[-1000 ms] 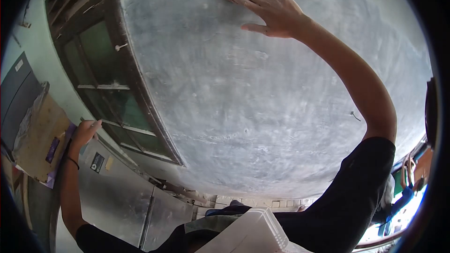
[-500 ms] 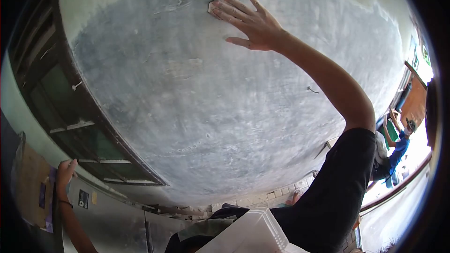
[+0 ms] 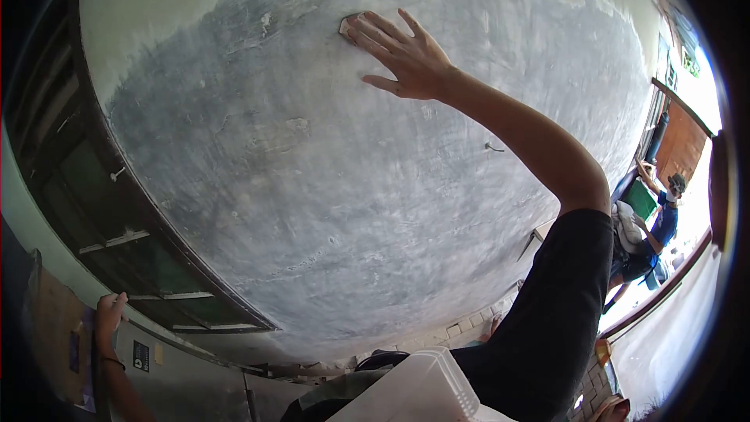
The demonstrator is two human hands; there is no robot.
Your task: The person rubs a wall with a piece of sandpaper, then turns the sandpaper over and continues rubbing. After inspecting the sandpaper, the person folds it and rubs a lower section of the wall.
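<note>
High on the grey, skim-coated wall (image 3: 375, 187), my right hand (image 3: 406, 59) presses a small folded piece of sandpaper (image 3: 344, 26) flat against the surface. Its fingertips lie over the sandpaper, with the fingers spread and the thumb pointing away. Pale dust coats the fingers. At the lower left, my left hand (image 3: 111, 312) is curled over the top edge of a metal cabinet (image 3: 183, 379); part of its grip is hidden.
A dark-framed window (image 3: 148, 254) borders the wall on the left. A hook (image 3: 494, 148) sticks out of the wall. Cardboard (image 3: 58, 328) stands beside my left arm. A co-worker (image 3: 664, 219) in blue is at the far right, near a brown board (image 3: 681, 141).
The camera view has tilted and shifted. My right hand, with the sandpaper, has moved slightly right along the wall. My left hand stays at the cabinet edge.
</note>
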